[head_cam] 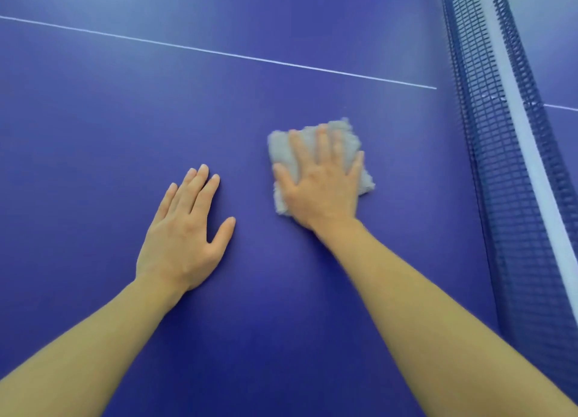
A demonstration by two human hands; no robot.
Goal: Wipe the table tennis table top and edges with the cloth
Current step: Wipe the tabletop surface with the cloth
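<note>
Blue table (93,119): right hand (322,185) flat on cloth (283,153); left hand (184,238) beside.

Open table top (125,109) lies left and ahead; the net (513,197) blocks the right.

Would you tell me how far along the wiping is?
Done: no wiped area can be told apart. In hand: the right hand presses the cloth flat on the table top near the net; the left hand rests beside it. Left: the edges, none in view.
</note>
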